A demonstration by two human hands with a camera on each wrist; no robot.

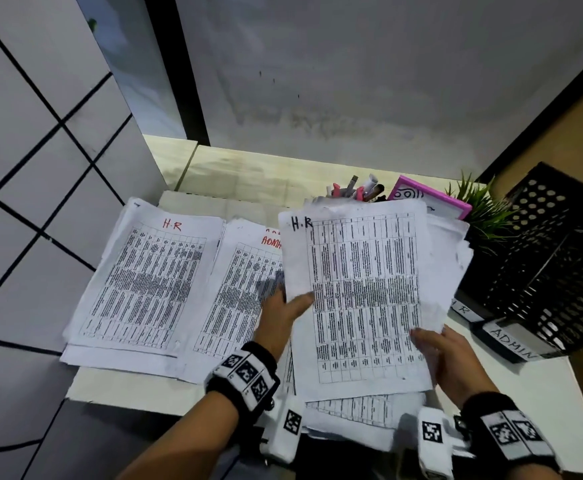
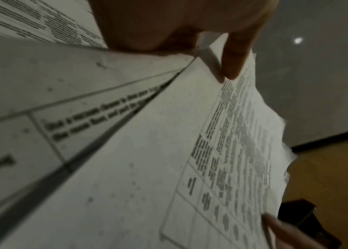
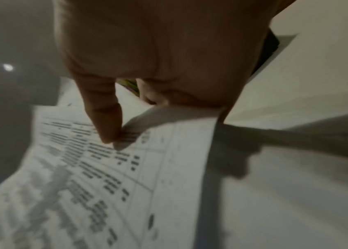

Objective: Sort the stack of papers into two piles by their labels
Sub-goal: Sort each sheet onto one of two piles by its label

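Note:
A printed sheet marked "H.R" in black is lifted above the unsorted stack at the table's front right. My left hand pinches its left edge, thumb on top; in the left wrist view the thumb presses on the sheet. My right hand pinches the lower right edge; in the right wrist view a finger and thumb nip the paper. At the left lies a pile topped with a red "H.R" sheet. Beside it lies an "ADMIN" pile, partly hidden.
A black mesh tray stack with "H R" and "ADMIN" tags stands at the right. Behind the papers are a pen holder, a pink frame and a small green plant. The table's front edge drops to tiled floor.

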